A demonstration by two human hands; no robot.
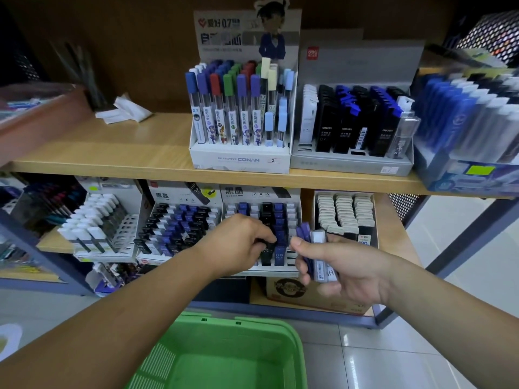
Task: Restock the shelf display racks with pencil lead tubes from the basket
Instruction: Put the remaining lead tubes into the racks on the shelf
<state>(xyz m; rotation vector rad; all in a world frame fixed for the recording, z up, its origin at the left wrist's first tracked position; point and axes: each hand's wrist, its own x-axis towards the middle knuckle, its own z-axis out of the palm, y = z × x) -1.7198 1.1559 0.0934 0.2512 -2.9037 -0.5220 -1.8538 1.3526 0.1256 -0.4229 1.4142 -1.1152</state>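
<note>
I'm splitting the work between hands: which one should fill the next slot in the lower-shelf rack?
Left. The left hand is at the rack, pinching a black tube in it; the right hand is full, gripping spare tubes.

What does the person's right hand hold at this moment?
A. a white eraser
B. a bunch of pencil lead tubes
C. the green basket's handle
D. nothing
B: the right hand grips a bunch of pencil lead tubes, blue and clear, while the left hand pinches a black tube in the lower rack.
</note>
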